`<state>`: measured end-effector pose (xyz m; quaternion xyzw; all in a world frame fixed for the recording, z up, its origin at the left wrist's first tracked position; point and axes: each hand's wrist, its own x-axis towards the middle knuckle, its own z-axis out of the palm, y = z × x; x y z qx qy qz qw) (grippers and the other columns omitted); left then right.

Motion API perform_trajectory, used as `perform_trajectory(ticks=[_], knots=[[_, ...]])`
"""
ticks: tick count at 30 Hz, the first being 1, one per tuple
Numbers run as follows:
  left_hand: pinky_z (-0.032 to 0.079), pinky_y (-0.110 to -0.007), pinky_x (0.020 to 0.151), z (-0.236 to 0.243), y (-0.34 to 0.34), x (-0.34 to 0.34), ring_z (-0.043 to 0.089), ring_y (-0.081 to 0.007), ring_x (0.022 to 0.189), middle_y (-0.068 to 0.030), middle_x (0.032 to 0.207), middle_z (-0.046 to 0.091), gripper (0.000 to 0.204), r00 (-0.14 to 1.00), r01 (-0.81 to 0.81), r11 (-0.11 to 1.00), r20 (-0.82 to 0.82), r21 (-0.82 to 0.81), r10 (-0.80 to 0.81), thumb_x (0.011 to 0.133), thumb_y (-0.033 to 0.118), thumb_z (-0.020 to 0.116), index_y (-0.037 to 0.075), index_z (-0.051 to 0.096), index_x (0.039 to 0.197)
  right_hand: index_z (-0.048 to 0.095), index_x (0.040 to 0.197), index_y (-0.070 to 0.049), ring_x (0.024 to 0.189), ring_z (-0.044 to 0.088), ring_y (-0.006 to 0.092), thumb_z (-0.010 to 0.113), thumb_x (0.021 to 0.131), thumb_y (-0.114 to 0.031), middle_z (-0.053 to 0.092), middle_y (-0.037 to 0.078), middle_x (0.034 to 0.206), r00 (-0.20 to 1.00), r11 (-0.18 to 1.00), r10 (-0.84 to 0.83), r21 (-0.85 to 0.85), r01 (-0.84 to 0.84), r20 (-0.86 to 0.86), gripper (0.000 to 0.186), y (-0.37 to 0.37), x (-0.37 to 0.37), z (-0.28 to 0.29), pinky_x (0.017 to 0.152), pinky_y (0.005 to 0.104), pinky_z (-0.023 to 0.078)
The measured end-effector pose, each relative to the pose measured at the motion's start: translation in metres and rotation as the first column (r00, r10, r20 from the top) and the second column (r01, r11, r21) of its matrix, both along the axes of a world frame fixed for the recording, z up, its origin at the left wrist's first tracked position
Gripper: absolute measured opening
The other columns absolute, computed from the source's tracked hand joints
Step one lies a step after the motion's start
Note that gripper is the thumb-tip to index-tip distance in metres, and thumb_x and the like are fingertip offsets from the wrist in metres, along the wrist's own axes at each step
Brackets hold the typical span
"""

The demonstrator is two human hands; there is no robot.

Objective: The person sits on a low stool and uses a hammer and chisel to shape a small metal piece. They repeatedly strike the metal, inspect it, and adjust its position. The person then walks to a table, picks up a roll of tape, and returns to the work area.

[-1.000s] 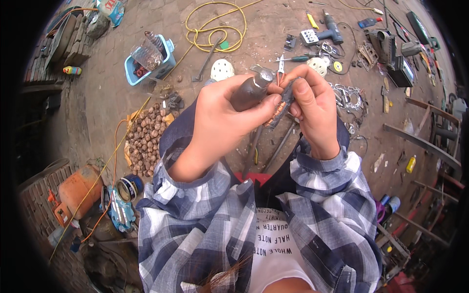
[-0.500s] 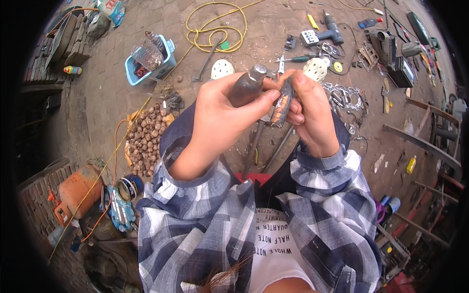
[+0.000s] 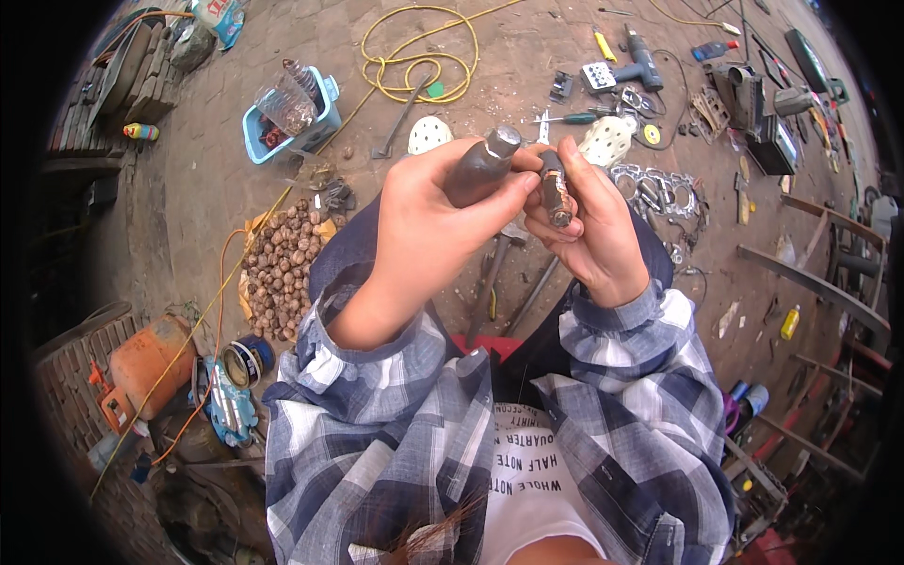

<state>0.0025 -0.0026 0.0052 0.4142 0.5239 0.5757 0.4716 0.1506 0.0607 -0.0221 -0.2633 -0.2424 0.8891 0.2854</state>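
Note:
My left hand (image 3: pixel 419 212) is closed around a thick, dark, tapered handle-like piece (image 3: pixel 478 171) with a worn grey end. In my right hand (image 3: pixel 595 221), a short dark rod (image 3: pixel 556 191) with chipped, pale and brownish patches is pinched between thumb and fingers. The fingertips of both hands meet near the rod. Whether the two pieces join behind my fingers is hidden. Below them, between my knees, a hammer-like tool (image 3: pixel 504 247) leans with its shaft toward me.
Walnuts (image 3: pixel 282 268) lie heaped at my left, beyond an orange tank (image 3: pixel 155 363). Ahead are a blue basket (image 3: pixel 330 118), a coiled yellow hose (image 3: pixel 419 89) and a heat gun (image 3: pixel 640 66). Metal parts (image 3: pixel 664 188) and a steel frame (image 3: pixel 810 282) lie at the right.
My right hand has turned the rod, so its near end has swung up and right, and the orange patches show less. My left hand has barely moved.

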Motion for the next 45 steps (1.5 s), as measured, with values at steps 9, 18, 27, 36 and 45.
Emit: perform_trajectory(ticks=[9,18,27,36,45], knots=[[0.049,-0.022,0.071,-0.005,0.000,0.001,0.062,-0.0091,0.078,-0.0046,0.084,0.067,0.014,1.000,-0.004,0.999,-0.027,0.034,0.005,0.083,-0.001,0.064,-0.004,0.066,0.097,0.056,0.106,0.003,0.047,0.035,0.0012,0.039,0.100,-0.033,0.049,-0.003,0.064,0.999,0.999,-0.026,0.018,0.027,-0.020,0.039,0.000,-0.001,-0.001,0.044,0.0161,0.028],[0.048,-0.021,0.066,-0.002,0.001,-0.006,0.059,-0.0060,0.074,-0.0014,0.083,0.066,0.017,1.000,-0.011,1.000,-0.026,-0.008,0.011,0.084,0.009,0.068,-0.001,0.066,0.097,0.058,0.103,-0.002,0.055,0.046,0.0063,0.043,0.099,-0.034,0.053,0.000,0.067,0.988,0.965,-0.108,0.249,0.078,0.110,0.035,0.002,0.000,-0.005,0.051,0.0188,0.036],[0.044,-0.021,0.058,-0.001,0.038,-0.076,0.061,-0.0091,0.062,-0.0029,0.078,0.065,0.023,0.879,-0.166,0.937,-0.385,0.307,0.282,0.086,0.021,0.068,0.001,0.065,0.095,0.054,0.104,-0.005,0.066,0.055,0.0086,0.045,0.099,-0.027,0.059,0.002,0.076,0.927,0.970,-0.225,0.154,0.186,0.300,0.024,0.040,-0.015,-0.113,0.061,0.0200,0.045],[0.044,-0.020,0.058,-0.061,0.100,-0.139,0.060,-0.0093,0.065,-0.0038,0.083,0.065,0.020,0.774,-0.229,0.955,-0.560,0.186,0.295,0.087,0.016,0.066,-0.001,0.066,0.098,0.046,0.108,0.001,0.075,0.057,0.0099,0.051,0.095,-0.016,0.066,0.010,0.092,0.712,0.933,-0.351,0.169,0.317,0.608,0.022,0.044,-0.034,-0.336,0.067,0.0223,0.046],[0.052,-0.024,0.066,-0.163,0.097,-0.106,0.065,-0.0148,0.071,-0.0067,0.088,0.062,0.017,0.929,-0.024,0.971,-0.364,-0.238,-0.066,0.083,0.008,0.069,-0.004,0.066,0.095,0.069,0.092,-0.007,0.077,0.060,0.0211,0.071,0.079,-0.022,0.060,0.010,0.082,0.368,0.797,-0.497,0.581,-0.165,0.786,0.019,0.047,-0.069,-0.398,0.071,0.0338,0.048]])
